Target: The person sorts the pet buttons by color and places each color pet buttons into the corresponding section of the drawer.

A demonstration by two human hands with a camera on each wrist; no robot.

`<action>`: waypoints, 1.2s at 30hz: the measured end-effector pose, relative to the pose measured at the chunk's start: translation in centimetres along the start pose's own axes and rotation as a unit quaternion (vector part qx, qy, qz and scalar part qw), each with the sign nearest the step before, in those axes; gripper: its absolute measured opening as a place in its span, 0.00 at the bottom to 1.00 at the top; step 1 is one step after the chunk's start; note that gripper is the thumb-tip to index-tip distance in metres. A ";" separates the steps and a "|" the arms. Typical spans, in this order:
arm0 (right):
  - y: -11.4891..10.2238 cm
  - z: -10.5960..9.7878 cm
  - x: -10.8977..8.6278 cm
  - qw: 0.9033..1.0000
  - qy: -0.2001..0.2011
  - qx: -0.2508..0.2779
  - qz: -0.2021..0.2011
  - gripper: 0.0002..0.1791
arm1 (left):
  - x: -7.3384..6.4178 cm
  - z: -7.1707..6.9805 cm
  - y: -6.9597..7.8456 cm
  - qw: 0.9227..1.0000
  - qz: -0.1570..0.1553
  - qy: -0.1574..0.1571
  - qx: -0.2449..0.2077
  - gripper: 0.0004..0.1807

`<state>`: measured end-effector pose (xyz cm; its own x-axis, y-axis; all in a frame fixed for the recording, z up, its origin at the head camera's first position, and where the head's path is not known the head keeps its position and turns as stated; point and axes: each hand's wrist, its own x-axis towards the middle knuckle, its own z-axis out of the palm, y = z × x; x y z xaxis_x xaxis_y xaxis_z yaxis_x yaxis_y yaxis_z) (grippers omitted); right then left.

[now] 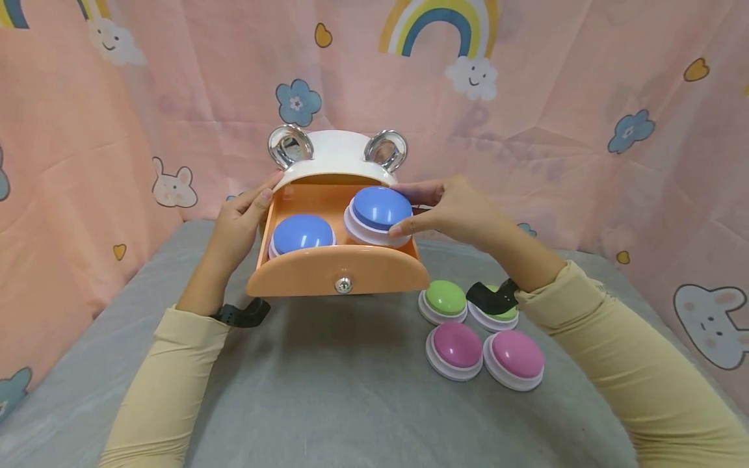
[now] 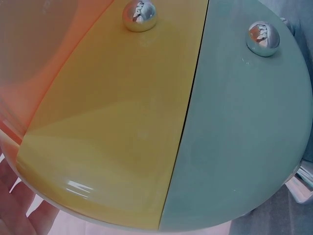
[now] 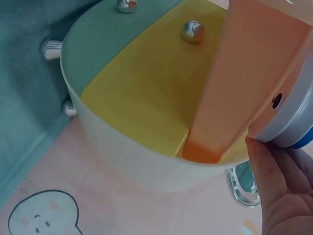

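A small rounded drawer cabinet (image 1: 338, 148) with a white body and shiny ring ears has its orange top drawer (image 1: 344, 270) pulled out. My left hand (image 1: 236, 224) rests against the cabinet's left side by the drawer, its fingers (image 2: 44, 215) lying along the white rim. Between thumb and fingers, my right hand (image 1: 453, 211) pinches a blue dome button (image 1: 382, 207) with a white base, tilted at the drawer's right side. Another blue button (image 1: 302, 234) sits in the drawer's left half. Below, the yellow drawer (image 2: 132, 112) and the green drawer (image 2: 239, 132) are closed.
To the right of the cabinet, two green buttons (image 1: 446, 298) and two pink buttons (image 1: 458, 344) lie on the grey cloth (image 1: 328, 403). One green button is partly hidden by the black wrist strap (image 1: 491, 299). A pink patterned curtain (image 1: 222, 84) hangs behind.
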<state>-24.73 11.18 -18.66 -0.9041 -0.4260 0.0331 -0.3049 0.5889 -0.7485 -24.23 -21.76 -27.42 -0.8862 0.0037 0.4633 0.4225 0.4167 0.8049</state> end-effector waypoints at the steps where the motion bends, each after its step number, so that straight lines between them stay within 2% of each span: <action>1: 0.0 0.2 0.1 1.000 0.000 -0.004 0.000 0.41 | 0.0 0.0 0.0 1.000 0.000 0.000 -0.001 0.23; 6: 0.1 0.9 0.5 1.000 -0.002 -0.020 -0.002 0.40 | 0.0 0.0 0.0 1.000 -0.001 -0.007 -0.007 0.23; 15: 0.3 1.6 0.5 0.996 -0.013 -0.082 -0.024 0.40 | 0.1 0.0 0.0 1.000 -0.002 -0.009 -0.014 0.23; 27: 0.0 2.1 0.6 0.993 -0.036 -0.105 -0.035 0.38 | 0.0 -0.1 -0.1 1.000 -0.002 -0.008 -0.008 0.23; 31: 0.0 2.2 0.4 0.997 -0.027 -0.061 -0.034 0.37 | -0.1 -0.2 0.0 1.000 -0.003 -0.012 -0.009 0.23; 34: -0.2 2.1 -0.7 0.999 0.015 0.012 -0.026 0.33 | -0.1 -0.1 0.0 1.000 -0.002 -0.014 -0.012 0.23; 36: -0.8 2.1 -2.1 0.996 0.055 0.063 -0.028 0.29 | 0.0 -0.1 0.1 1.000 -0.001 -0.014 -0.011 0.23</action>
<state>-21.98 10.19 -19.55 -0.9159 -0.3742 0.1451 -0.3227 0.4715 -0.8207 -24.15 -21.79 -27.35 -0.8920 0.0294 0.4511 0.4246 0.3965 0.8140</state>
